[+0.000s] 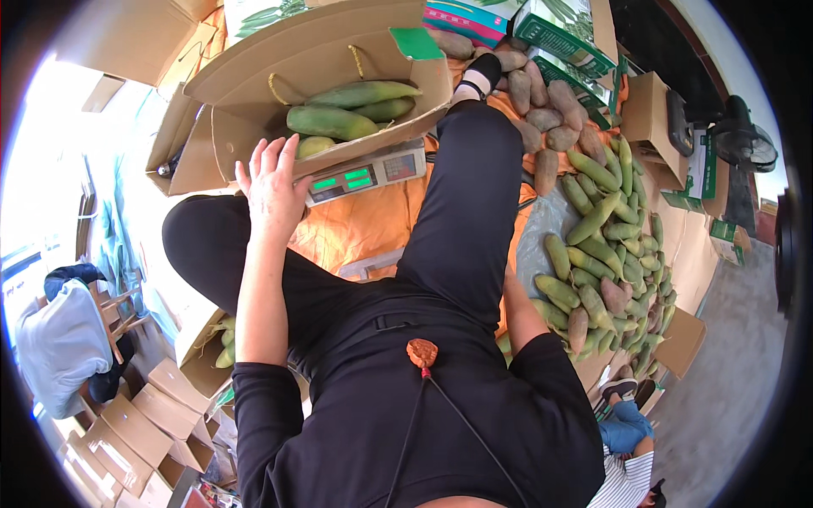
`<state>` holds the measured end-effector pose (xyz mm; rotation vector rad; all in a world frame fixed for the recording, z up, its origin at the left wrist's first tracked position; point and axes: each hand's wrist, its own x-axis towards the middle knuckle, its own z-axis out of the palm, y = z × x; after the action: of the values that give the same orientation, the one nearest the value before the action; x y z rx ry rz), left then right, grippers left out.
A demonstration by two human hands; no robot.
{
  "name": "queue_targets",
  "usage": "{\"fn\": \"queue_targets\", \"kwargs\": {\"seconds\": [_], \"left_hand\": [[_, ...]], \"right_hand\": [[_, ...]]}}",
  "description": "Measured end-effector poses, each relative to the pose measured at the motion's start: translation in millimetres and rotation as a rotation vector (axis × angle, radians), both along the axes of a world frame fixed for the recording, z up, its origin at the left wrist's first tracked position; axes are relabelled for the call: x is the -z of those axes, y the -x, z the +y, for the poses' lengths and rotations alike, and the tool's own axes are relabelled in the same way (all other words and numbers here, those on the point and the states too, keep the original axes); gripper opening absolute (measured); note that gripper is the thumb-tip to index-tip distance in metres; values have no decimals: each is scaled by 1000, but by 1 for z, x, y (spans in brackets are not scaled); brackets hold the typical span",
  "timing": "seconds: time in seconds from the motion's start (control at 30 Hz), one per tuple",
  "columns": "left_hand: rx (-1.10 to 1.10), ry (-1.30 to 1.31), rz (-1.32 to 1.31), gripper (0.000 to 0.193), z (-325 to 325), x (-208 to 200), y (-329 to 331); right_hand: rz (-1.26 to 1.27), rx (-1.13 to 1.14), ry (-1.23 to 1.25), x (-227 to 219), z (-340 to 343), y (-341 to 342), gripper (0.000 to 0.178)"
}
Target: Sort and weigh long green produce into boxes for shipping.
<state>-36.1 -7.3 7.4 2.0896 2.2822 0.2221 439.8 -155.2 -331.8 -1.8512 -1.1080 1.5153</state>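
My left hand (278, 182) lies with fingers stretched against the near left edge of an open cardboard box (229, 93), holding nothing. Inside that box are several long green radishes (330, 124). The box rests on a weighing scale (364, 176) with lit green displays, beside my left thumb. My right forearm (522, 313) passes down behind my right thigh, which hides the right hand. Nearest that arm is a heap of green radishes (597, 254) on the right, with a few brownish tubers among them.
Reddish-brown tubers (550, 110) lie beyond my right knee on orange cloth. Printed boxes (567, 42) stand at the back, and a black fan (745, 140) at far right. Flattened and folded cartons (127, 432) fill the lower left. Another person (627, 449) is at lower right.
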Motion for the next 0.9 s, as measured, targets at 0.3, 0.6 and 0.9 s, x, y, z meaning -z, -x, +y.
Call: {"fn": "queue_targets", "kwargs": {"seconds": [0.3, 0.6, 0.9], "left_hand": [[2, -21, 78, 70, -3, 1, 11], [79, 7, 104, 68, 5, 17, 5], [71, 19, 142, 67, -1, 15, 13]], "right_hand": [[-424, -431, 0, -32, 18, 24, 28], [-326, -22, 298, -47, 17, 8, 32], [-669, 229, 357, -63, -11, -81, 32]]}}
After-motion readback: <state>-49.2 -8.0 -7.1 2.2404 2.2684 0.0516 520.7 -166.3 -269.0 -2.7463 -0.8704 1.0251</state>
